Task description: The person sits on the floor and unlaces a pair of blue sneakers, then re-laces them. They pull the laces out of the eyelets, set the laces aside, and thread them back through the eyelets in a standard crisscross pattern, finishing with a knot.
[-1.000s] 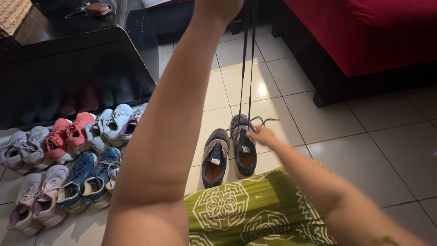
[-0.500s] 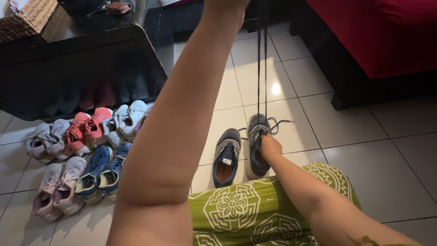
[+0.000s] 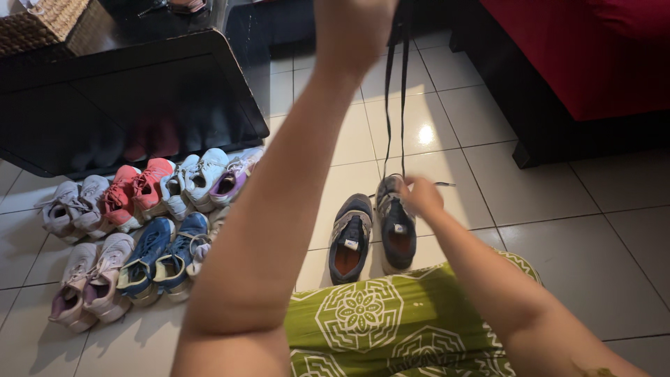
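Note:
My left hand point(image 3: 352, 28) is raised high near the top of the view, closed on two dark shoelace strands point(image 3: 394, 105) that run down taut to a dark grey sneaker point(image 3: 396, 227) on the tiled floor. My right hand point(image 3: 421, 195) rests on the toe end of that sneaker, fingers curled where the laces enter it. Its matching sneaker point(image 3: 349, 239) lies just to the left, orange insole showing. My lap is covered by green patterned cloth point(image 3: 377, 328).
Several pairs of sneakers in pink, red, white and blue point(image 3: 132, 230) lie in rows at the left. A black glass-topped table point(image 3: 118, 91) with a wicker basket point(image 3: 42, 24) stands behind them. A red sofa on a dark base point(image 3: 586, 84) fills the upper right.
My left hand has drawn the laces higher, and the view has tilted down so the shoes sit lower and closer. My right hand stays on the sneaker.

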